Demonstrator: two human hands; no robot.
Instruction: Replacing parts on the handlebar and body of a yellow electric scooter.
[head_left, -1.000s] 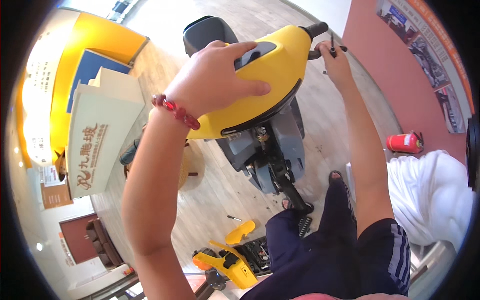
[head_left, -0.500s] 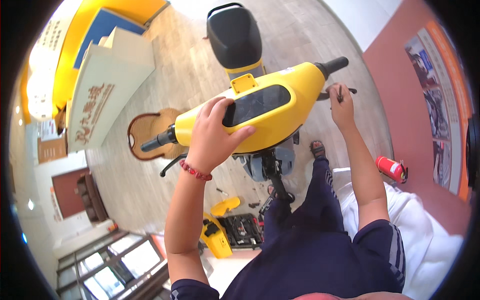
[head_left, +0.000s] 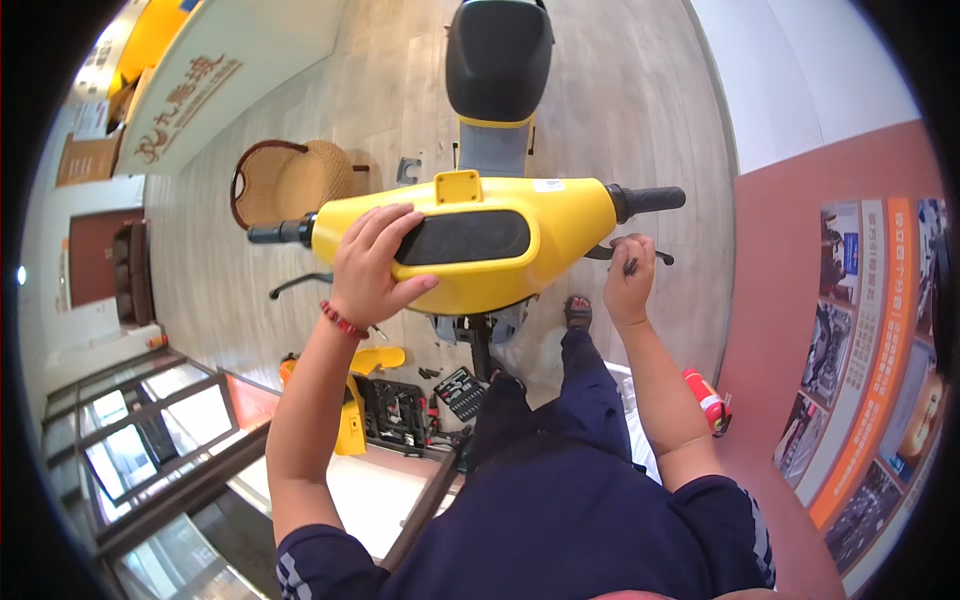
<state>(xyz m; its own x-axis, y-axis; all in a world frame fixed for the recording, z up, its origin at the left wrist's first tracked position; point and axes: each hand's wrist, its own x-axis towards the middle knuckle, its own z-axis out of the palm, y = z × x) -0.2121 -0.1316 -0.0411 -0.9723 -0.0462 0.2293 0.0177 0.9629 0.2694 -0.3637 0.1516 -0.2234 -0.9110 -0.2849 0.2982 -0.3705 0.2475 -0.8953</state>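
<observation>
cover (head_left: pixel 570 225) on, panels (head_left: pixel 378 358) off

the smooth, rounded yellow cover sits over the handlebars (head_left: pixel 655 200); the curved panels lie, seemingly unfitted, on the wood-look floor (head_left: pixel 640 120). the left hand (head_left: pixel 375 262) spreads on the cover beside its glossy screen (head_left: pixel 470 238); the right hand (head_left: pixel 628 283) pinches a dark tool (head_left: pixel 630 266) by the lever (head_left: pixel 664 258).
</observation>
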